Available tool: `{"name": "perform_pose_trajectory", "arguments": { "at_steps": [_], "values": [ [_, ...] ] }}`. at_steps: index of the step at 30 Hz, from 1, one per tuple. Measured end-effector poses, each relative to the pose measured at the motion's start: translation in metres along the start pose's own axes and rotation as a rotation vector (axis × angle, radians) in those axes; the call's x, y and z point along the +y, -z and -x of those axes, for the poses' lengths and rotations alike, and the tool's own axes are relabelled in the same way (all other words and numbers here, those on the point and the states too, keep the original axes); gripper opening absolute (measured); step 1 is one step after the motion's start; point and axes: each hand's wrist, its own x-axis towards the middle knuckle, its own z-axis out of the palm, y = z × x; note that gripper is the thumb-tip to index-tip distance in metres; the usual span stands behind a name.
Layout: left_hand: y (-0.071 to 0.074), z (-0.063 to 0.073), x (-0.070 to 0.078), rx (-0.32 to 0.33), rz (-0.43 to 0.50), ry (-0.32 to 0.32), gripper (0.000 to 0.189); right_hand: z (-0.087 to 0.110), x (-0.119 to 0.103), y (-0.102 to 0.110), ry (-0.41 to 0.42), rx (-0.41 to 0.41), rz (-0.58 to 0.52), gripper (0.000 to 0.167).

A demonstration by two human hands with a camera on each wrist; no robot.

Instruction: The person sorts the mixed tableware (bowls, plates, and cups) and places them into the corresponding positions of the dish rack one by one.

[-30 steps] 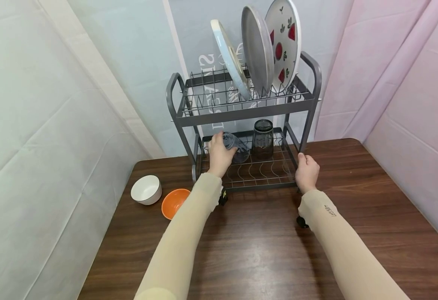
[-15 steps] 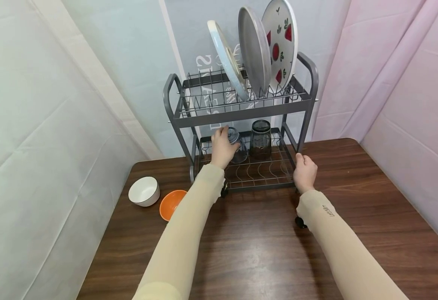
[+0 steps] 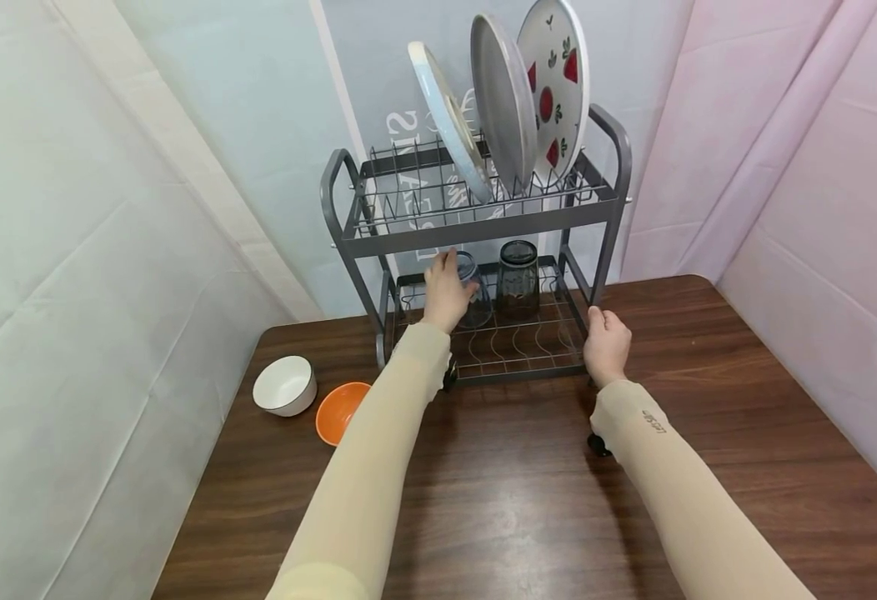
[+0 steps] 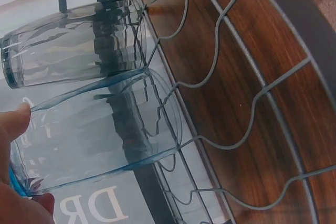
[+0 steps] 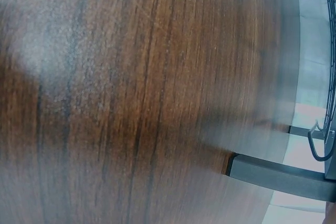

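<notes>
My left hand [image 3: 446, 293] holds a clear bluish drinking glass [image 4: 94, 129] close to its upper end, thumb on one side and fingers on the other. The glass stands upside down on the wire lower tier of a dark grey dish rack [image 3: 476, 230]. Right beside it is a smoky grey glass [image 3: 518, 283], also upside down. My right hand [image 3: 607, 346] grips the front right post of the rack; in the right wrist view that hand is out of sight, and a rack leg [image 5: 278, 177] rests on the wood.
Leaning on the upper tier are a pale blue-rimmed plate [image 3: 449, 125], a grey plate [image 3: 502, 104] and a white plate with red fruit [image 3: 558, 100]. A white bowl [image 3: 285, 386] and an orange bowl [image 3: 339, 412], partly behind my left sleeve, sit left of the rack.
The bluish glass, tilted a second ago, has come upright beside the smoky one, with my left hand turning along. My right hand keeps its grip on the rack. The view has shifted slightly.
</notes>
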Motion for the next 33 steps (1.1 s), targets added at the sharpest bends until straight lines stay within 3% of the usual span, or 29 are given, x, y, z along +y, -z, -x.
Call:
{"name": "perform_pose_trajectory", "arguments": {
  "at_steps": [13,19,33],
  "values": [
    [-0.002,-0.0072,0.0035,-0.041,-0.046,-0.01,0.072,0.0007,0.0001,0.0004,0.003,0.0,-0.013,0.044],
    [-0.0034,-0.0066,0.0077,-0.066,-0.019,0.014,0.071,0.0028,-0.0029,0.0009,-0.001,-0.003,-0.023,0.043],
    [-0.0097,-0.0044,0.0075,-0.016,-0.022,0.0,0.069,0.0023,-0.004,0.0027,-0.012,-0.014,-0.023,0.042]
  ]
}}
